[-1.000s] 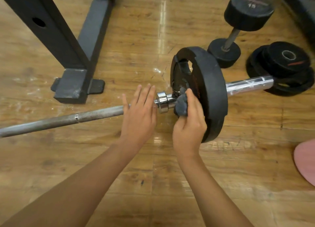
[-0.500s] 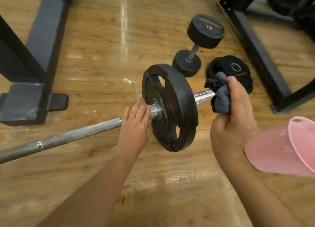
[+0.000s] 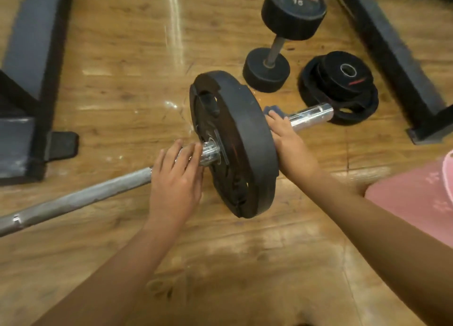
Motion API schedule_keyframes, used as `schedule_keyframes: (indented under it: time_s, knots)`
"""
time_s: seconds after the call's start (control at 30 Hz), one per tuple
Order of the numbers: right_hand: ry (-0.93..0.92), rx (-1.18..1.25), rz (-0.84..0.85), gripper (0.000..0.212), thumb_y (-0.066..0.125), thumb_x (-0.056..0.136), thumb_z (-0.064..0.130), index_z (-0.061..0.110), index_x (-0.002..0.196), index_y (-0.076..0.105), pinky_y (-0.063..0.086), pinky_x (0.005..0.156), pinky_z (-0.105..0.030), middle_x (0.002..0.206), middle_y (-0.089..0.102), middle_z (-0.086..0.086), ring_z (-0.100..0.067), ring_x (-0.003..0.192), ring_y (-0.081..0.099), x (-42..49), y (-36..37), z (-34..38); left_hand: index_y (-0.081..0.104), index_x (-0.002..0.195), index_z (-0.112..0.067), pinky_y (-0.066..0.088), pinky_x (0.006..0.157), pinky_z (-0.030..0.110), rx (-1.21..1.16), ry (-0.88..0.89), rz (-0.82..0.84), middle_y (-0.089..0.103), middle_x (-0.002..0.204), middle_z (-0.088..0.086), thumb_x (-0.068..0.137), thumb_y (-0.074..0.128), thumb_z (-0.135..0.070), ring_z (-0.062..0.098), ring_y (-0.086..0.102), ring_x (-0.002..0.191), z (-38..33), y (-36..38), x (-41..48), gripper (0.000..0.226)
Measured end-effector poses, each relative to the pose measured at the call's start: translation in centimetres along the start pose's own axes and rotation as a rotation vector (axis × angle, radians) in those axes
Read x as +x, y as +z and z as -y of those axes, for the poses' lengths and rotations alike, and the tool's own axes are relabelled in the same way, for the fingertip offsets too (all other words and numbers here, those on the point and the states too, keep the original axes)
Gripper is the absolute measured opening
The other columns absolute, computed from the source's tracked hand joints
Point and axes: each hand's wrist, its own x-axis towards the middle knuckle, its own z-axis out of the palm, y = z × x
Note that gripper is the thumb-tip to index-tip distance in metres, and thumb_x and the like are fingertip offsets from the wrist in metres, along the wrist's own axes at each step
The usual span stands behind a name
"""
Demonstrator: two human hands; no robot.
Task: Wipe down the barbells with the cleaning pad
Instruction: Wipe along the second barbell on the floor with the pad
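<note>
- Nearest, the left hand (image 3: pixel 175 178) lies flat, fingers straight, on the barbell shaft (image 3: pixel 81 199), with its fingertips at the collar beside the weight plate (image 3: pixel 245 139).
- Beyond the plate, the right hand (image 3: pixel 291 144) curls over the chrome sleeve (image 3: pixel 311 116) and presses the cleaning pad (image 3: pixel 273 111) beneath its fingertips. Half a second ago it held the pad lifted clear of the sleeve.
- Farther off, a dumbbell (image 3: pixel 277 46) and stacked plates (image 3: pixel 343 85) lie on the wooden floor (image 3: pixel 122 56).

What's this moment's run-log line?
phase: wiping | right hand: holds cleaning pad on barbell sleeve, outside weight plate | left hand: rests on bar shaft
</note>
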Motion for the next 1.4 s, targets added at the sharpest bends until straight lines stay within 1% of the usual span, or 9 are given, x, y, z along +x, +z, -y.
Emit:
schedule_keyframes:
  time_s: [0.23,0.37,0.43,0.6,0.83,0.93,1.1,1.27,1.4]
  knots:
    - [-0.119,0.216,0.121,0.062,0.035,0.103,0.056,0.022,0.155,0.041,0.003,0.126,-0.043,0.167,0.022,-0.007,-0.024,0.157,0.007,-0.2,-1.2,-1.8,0.061,0.136,-0.003,0.044,0.100,0.063,0.018,-0.091,0.049,0.063,0.130,0.016,0.100,0.057,-0.018,0.041,0.052,0.132,-1.0,-0.6,0.7,0.040]
    - [-0.040,0.304,0.010,0.043,0.044,0.106,0.038,0.024,0.145,0.056,0.021,0.124,-0.051,0.163,0.030,-0.014,-0.031,0.153,0.020,0.9,-0.4,-1.0,0.061,0.137,-0.005,0.040,0.105,0.062,0.104,-0.204,0.062,0.062,0.133,0.015,0.103,0.049,-0.030,0.041,0.048,0.134,-2.7,-0.6,1.2,0.044]
    - [-0.044,0.296,-0.049,0.047,0.053,0.103,0.025,0.020,0.150,0.050,0.026,0.122,-0.053,0.161,0.033,-0.017,-0.034,0.151,0.025,0.9,0.3,-0.5,0.060,0.137,-0.004,0.038,0.107,0.059,0.112,-0.237,0.063,0.062,0.132,0.016,0.102,0.045,-0.034,0.042,0.047,0.133,-3.4,-0.5,1.4,0.048]
    - [0.118,0.341,0.017,0.079,0.053,0.098,0.027,0.006,0.162,0.011,0.003,0.127,-0.035,0.170,0.000,-0.010,-0.019,0.156,-0.008,1.5,-0.6,-1.0,0.058,0.139,-0.001,0.036,0.114,0.048,0.123,-0.235,0.075,0.061,0.134,0.016,0.103,0.042,-0.034,0.040,0.044,0.137,-3.8,-0.4,1.6,0.052]
    - [0.006,0.130,0.010,0.059,0.032,0.106,0.045,0.006,0.149,0.043,0.003,0.124,-0.039,0.153,0.046,-0.012,-0.027,0.150,0.029,2.5,0.1,0.8,0.058,0.137,0.004,0.034,0.118,0.048,0.165,-0.229,0.022,0.061,0.130,0.022,0.103,0.042,-0.030,0.042,0.043,0.138,-3.9,0.5,1.2,0.051]
    - [-0.073,0.010,0.021,0.055,0.029,0.106,0.042,0.012,0.151,0.041,0.000,0.125,-0.045,0.155,0.045,-0.006,-0.022,0.151,0.027,1.9,-0.1,-1.1,0.059,0.136,0.004,0.034,0.118,0.050,0.172,-0.205,0.000,0.061,0.129,0.023,0.105,0.040,-0.029,0.043,0.044,0.137,-3.7,0.7,0.9,0.049]
    - [0.089,0.174,-0.049,0.056,0.028,0.097,0.032,0.008,0.141,0.053,-0.004,0.124,-0.040,0.145,0.054,-0.009,-0.026,0.150,0.030,1.8,0.4,2.0,0.059,0.137,0.003,0.035,0.117,0.051,0.159,-0.208,-0.030,0.061,0.129,0.022,0.101,0.050,-0.022,0.043,0.042,0.137,-4.1,1.2,0.5,0.045]
    - [-0.056,0.044,-0.024,0.052,0.026,0.106,0.043,0.017,0.139,0.057,-0.001,0.125,-0.046,0.141,0.059,0.000,-0.021,0.146,0.038,1.5,-0.1,-0.1,0.059,0.137,0.004,0.032,0.120,0.050,0.152,-0.194,-0.049,0.061,0.132,0.022,0.101,0.048,-0.022,0.045,0.042,0.137,-4.2,1.4,0.2,0.045]
    - [0.092,0.063,-0.052,0.043,0.032,0.102,0.040,0.017,0.117,0.066,0.005,0.125,-0.049,0.121,0.069,-0.001,-0.027,0.136,0.049,2.0,-0.5,0.1,0.058,0.137,0.004,0.030,0.121,0.048,0.139,-0.205,-0.076,0.060,0.134,0.022,0.108,0.034,-0.028,0.046,0.041,0.137,-4.4,1.8,0.0,0.049]
